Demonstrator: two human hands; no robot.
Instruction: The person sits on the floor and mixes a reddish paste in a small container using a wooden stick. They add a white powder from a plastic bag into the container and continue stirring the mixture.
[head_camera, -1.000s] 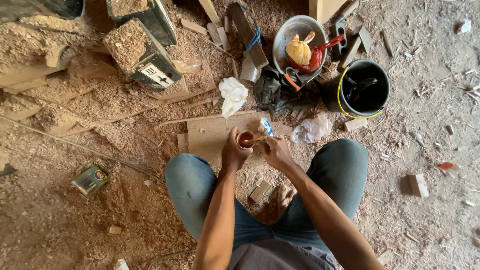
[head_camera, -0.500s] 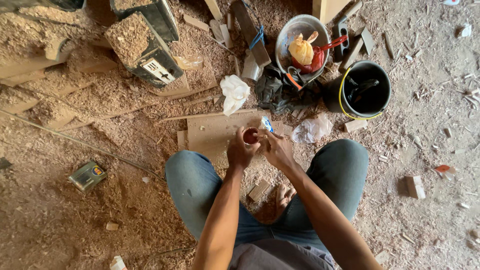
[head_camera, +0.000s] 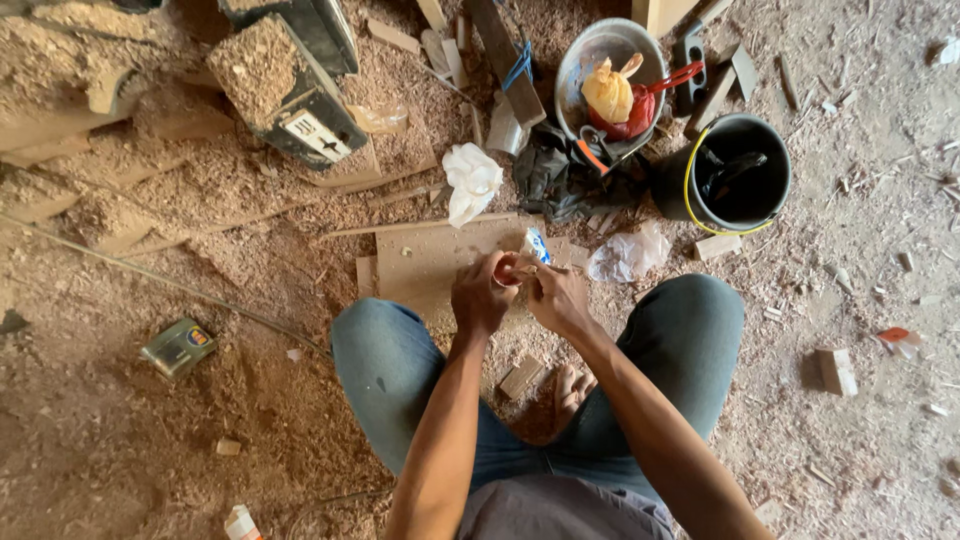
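Head view: both hands meet over a flat wooden board on the sawdust-covered floor

Head view: the left hand (head_camera: 482, 298) is curled around a small round brownish object (head_camera: 512, 270), which sits at its fingertips; the right hand (head_camera: 558, 298) is just beside it, its fingers pinched on a small white-and-blue tube (head_camera: 537, 244) whose tip points toward the object. The hands are together, thumbs almost touching, directly above the near edge of the wooden board (head_camera: 430, 262), between the person's bent knees. Beyond the board lie a crumpled white cloth (head_camera: 470, 182), a clear plastic bag (head_camera: 625, 256), a black bucket with a yellow rim (head_camera: 738, 172) and a grey bowl (head_camera: 600, 60) of tools. A small tin (head_camera: 178, 346) lies well apart to the left
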